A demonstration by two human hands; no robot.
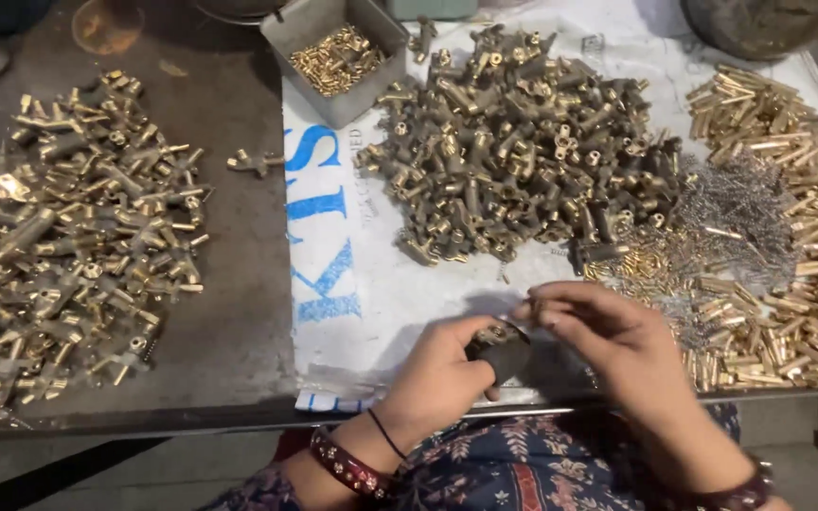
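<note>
My left hand [442, 374] is closed around a dark brass valve body [502, 348] near the table's front edge. My right hand [598, 326] pinches something small at its fingertips, right over the top of that valve body; the small part is too tiny to tell. Behind my hands lies a big heap of brass valve bodies [523, 142] on a white printed sack [352, 284]. To the right lie small springs [731, 218] and brass rods [807, 237].
A second heap of brass fittings [59, 237] covers the dark table on the left. A grey metal box [333, 57] with small brass pieces stands at the back. One stray fitting [253, 163] lies between the heaps. The table's front edge [191, 416] runs just before my lap.
</note>
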